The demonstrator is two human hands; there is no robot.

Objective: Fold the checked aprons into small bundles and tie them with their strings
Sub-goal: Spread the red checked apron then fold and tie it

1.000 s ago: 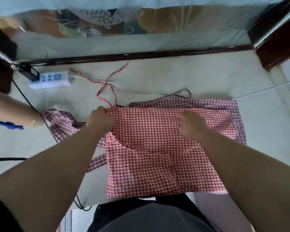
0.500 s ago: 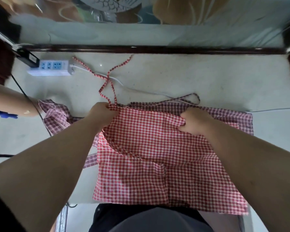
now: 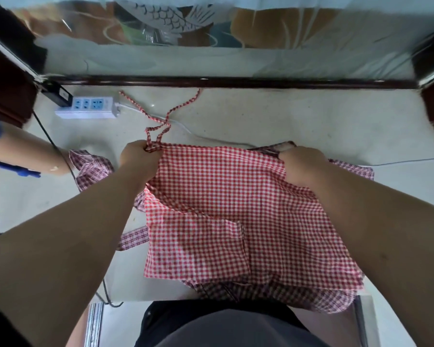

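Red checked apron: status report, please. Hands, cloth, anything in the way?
Left hand grips string corner, right hand grips far edge. Red checked apron spread, not bundled. Strings trail over white cable.

Setting: domestic interior, probably a room in a home. Evidence: pale stone-look tabletop [image 3: 286,116]; frosted glass panel [image 3: 211,58] etched with a fish motif [image 3: 166,17], set in a dark wood frame [image 3: 236,82]; white power strip [image 3: 88,108] lying on the surface.

Pwr strip [image 3: 85,107], blk adapter [image 3: 58,94], pale tabletop [image 3: 298,116]
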